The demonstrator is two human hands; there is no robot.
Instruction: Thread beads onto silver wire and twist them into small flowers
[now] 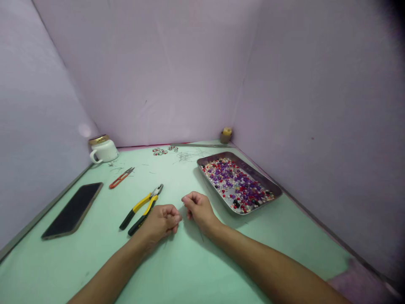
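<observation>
Low over the green table, my left hand is closed in a pinch beside yellow-and-black pliers. What it holds is too small to make out. A short gap away, my right hand is also pinched, with a thin wire-like piece barely visible at its fingertips; I cannot tell exactly what it is. To the right of that hand lies a metal tray full of purple, red, white and black beads.
A phone and orange thread snips lie left. Behind are a white mug, beaded rings, loose wires, a metal strip and a small pot. Walls enclose the table.
</observation>
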